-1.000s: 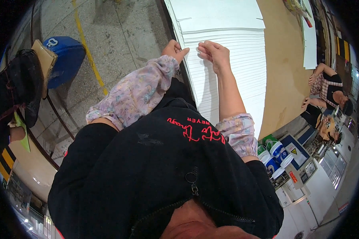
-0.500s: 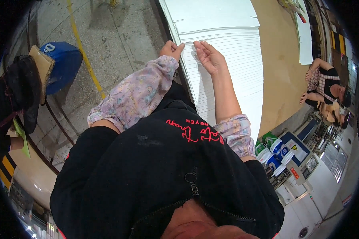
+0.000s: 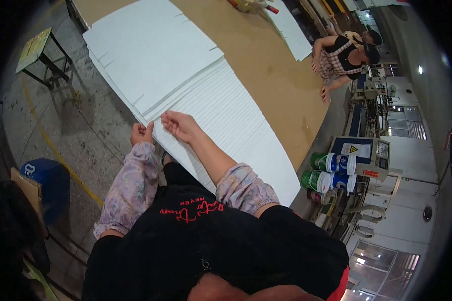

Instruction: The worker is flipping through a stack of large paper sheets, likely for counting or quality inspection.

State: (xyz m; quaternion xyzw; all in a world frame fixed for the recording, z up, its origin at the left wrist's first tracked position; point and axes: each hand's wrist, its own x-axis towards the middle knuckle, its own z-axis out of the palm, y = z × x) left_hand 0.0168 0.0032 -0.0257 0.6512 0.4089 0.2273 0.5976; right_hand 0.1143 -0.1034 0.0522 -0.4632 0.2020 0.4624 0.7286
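White sheets [image 3: 150, 47] with short slits along their edges lie stacked on a tan table. Nearer to me, a fanned pile of the same white sheets [image 3: 236, 113] shows its edges as many close lines. At the pile's left edge is my left hand [image 3: 141, 134], its fingers curled in and its thumb up against the sheets; anything pinched there is hidden. My right hand [image 3: 180, 126] hovers over or rests on the fanned sheets, palm turned leftward. Its fingers are loosely bent, and nothing shows in them. Floral sleeve covers are on both forearms.
Two co-workers [image 3: 344, 55] are at the table's far right side. Several paint buckets [image 3: 331, 170] stand by a machine at right. A blue container [image 3: 50, 185] and a small stool [image 3: 37, 50] are on the floor at left. Another white sheet [image 3: 289, 30] lies at the back.
My view has swung, so the table and sheets appear turned and more of them shows. Both hands stay by the left edge of the pile; my right fingers are more bent.
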